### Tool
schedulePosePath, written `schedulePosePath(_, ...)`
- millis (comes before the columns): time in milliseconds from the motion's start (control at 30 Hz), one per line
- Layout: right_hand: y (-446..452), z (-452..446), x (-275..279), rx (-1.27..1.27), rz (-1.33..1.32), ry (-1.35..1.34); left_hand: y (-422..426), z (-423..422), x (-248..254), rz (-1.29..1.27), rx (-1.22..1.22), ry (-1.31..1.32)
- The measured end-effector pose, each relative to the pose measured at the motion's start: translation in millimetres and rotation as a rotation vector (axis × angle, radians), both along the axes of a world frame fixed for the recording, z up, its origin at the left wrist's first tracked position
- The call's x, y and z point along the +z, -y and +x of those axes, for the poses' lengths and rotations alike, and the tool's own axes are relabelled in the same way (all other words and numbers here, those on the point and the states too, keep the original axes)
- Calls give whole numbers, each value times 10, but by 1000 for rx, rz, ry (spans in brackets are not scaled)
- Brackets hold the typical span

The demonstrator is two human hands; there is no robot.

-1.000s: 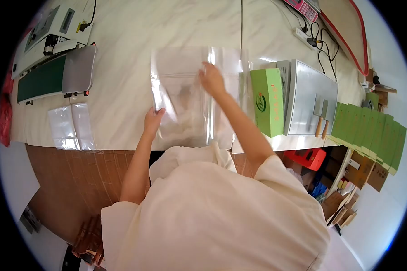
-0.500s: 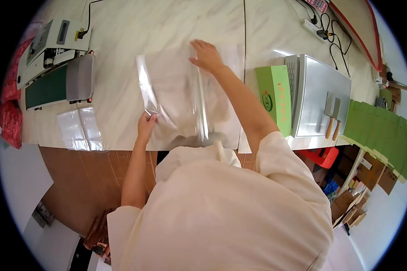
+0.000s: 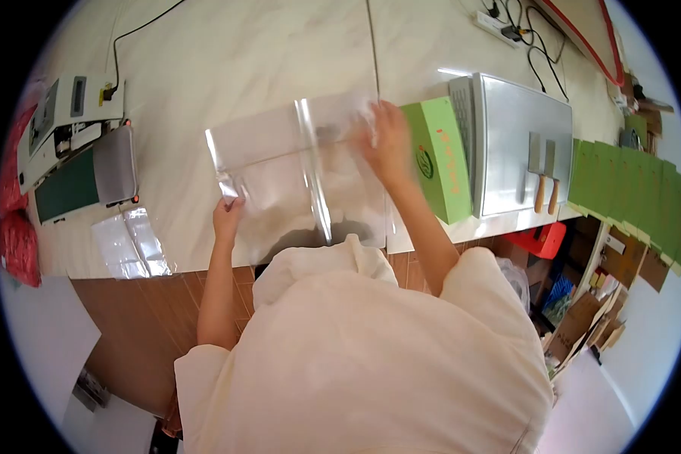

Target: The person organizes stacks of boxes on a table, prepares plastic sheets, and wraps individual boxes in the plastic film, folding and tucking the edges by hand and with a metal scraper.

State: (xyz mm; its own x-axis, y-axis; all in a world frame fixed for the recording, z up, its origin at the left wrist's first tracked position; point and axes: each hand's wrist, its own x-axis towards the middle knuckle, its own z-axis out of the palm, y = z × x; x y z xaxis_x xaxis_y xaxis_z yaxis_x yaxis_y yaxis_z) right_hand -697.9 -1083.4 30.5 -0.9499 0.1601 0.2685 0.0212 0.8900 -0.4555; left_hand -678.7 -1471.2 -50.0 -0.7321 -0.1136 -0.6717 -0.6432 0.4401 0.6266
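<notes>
Clear plastic sheet (image 3: 276,178) lies in the middle of the frame on the pale marbled table (image 3: 227,60), its near edge beside the front of a cream shirt (image 3: 356,348) that fills the bottom centre. On the sheet's left edge, the left hand (image 3: 225,218) pinches the film between thumb and fingers. Left of that hand, at the table's front edge, small clear packets (image 3: 132,244) lie flat and shiny, while a red stool (image 3: 542,240) shows below the table at right. The right hand (image 3: 382,144) is at the sheet's upper right corner, too blurred to tell whether its fingers grip or only touch the film. Just right of that hand stands a green box (image 3: 440,166) with orange lettering, and beside it is a silvery metal case (image 3: 507,129) bearing two knives (image 3: 541,170), their wooden handles pointing toward the lower edge of the frame. A row of green cartons (image 3: 628,200) stands at far right. At left sits a machine (image 3: 66,189) with a dark green belt, red bags (image 3: 19,246) beside it. Farther off, at upper right, a white power strip (image 3: 495,29) lies among black cords (image 3: 543,53), near a red-edged panel (image 3: 589,34)
</notes>
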Motion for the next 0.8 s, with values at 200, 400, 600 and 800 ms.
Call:
schedulePosePath(200,-681,864,219,-405,196,41,63,10,-243,7,-32,-136)
schedulePosePath(400,-761,936,169,-564,123,345,-7,-27,-294,13,2,-176)
schedulePosePath(600,-741,1088,133,-542,-133,254,-28,-10,-332,-88,-23,-268)
schedulePosePath(800,-385,1106,777,-648,-878,254,-182,-12,-395,-44,-87,-355)
